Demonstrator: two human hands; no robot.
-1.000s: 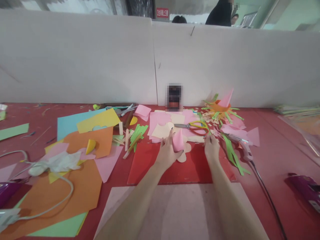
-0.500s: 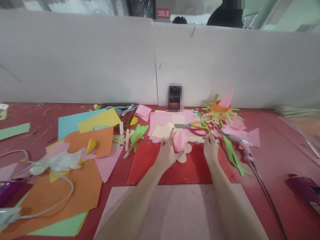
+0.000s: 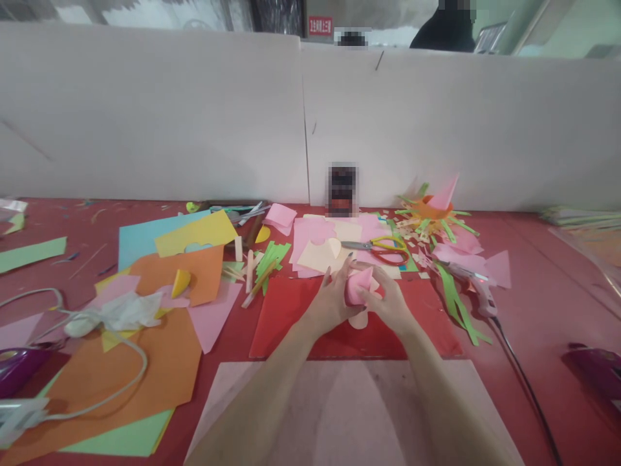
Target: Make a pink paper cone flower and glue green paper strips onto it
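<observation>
A pink paper cone (image 3: 359, 285) is held over the red board (image 3: 291, 323), its tip tilted up and to the right. My left hand (image 3: 330, 303) is closed around the cone's left side. From the right, my right hand (image 3: 391, 301) has its fingers bent against the cone, thumb at the front. Below the cone shows a cream flower-shaped paper piece (image 3: 358, 320), partly covered by my hands; whether the two are joined I cannot tell. Just behind my hands lie scissors (image 3: 376, 246) with yellow and red handles, on pink and cream paper.
A hot glue gun (image 3: 485, 294) with a black cord lies right, near green paper strips (image 3: 453, 304). Behind it stands an orange, green and pink paper piece (image 3: 431, 207). Coloured sheets (image 3: 165, 349) and a white cable (image 3: 140, 366) spread left. A white partition (image 3: 194, 116) closes the back.
My right hand has moved left from beside the scissors' handles to the cone and now grips it. The cone has tilted to the right in my left hand.
</observation>
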